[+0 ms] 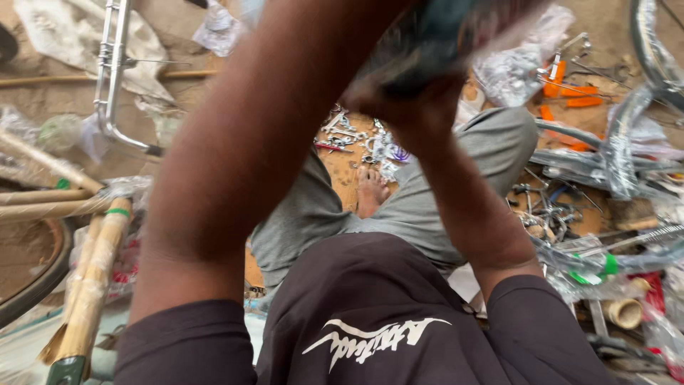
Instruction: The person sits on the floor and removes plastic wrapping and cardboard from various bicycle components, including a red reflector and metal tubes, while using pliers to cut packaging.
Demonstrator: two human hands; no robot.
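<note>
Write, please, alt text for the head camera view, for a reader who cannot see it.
A seated person raises both arms close to the camera; the right hand grips a blurred dark object held overhead, while the left hand is out of frame. Below are grey trousers and a bare foot on sandy ground, among small metal parts, paper-wrapped tubes and plastic-wrapped bicycle parts.

The person sat cross-legged on sandy ground, both arms raised close to the camera. The right hand (420, 107) gripped a dark, blurred object (434, 43) near the top edge — too smeared to identify. The left hand was out of view; only its forearm crossed the picture. Below lay a bare foot (370, 191) and small metal parts (360, 139). Paper-wrapped bicycle tubes (92, 278) lay at left, a chrome frame piece (112, 71) above them, orange-handled tools (570, 91) at right.
</note>
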